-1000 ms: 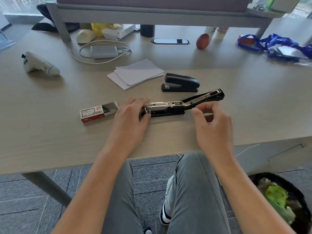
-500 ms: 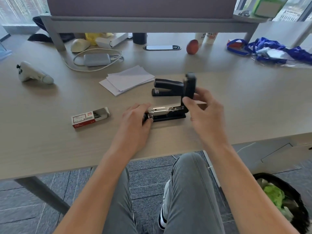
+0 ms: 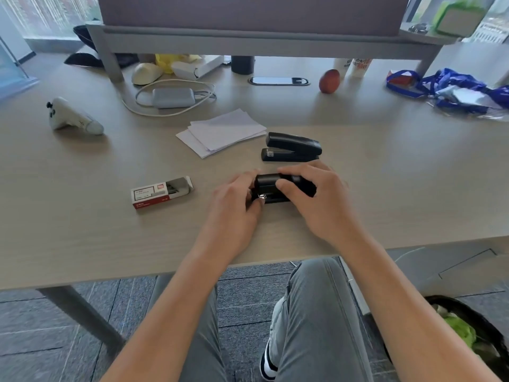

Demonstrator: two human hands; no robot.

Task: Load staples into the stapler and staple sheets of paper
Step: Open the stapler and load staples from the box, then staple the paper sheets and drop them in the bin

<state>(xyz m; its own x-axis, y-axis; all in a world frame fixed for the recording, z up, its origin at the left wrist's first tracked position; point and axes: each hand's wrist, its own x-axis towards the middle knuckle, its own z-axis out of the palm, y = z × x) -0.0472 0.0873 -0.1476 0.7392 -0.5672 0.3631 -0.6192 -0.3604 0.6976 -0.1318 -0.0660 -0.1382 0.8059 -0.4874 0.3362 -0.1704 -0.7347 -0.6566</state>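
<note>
Black stapler (image 3: pixel 268 186) lies near desk (image 3: pixel 82 244) front edge, top arm folded down over base, metal tip showing at its left end. Left hand (image 3: pixel 234 199) grasps that left end; right hand (image 3: pixel 316 197) curled over top, gripping. Opened red-and-white staple box (image 3: pixel 161 192) to the left. Second black stapler (image 3: pixel 292 148) just behind, paper sheets (image 3: pixel 223 132) beside it. White controller (image 3: pixel 73 117) toward left edge.

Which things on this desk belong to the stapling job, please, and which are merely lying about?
Job:
stapler under both hands
left hand
right hand
staple box, open
paper sheets

Lying about:
second stapler
white controller
power adapter with cable
apple
computer mouse
blue lanyards
</note>
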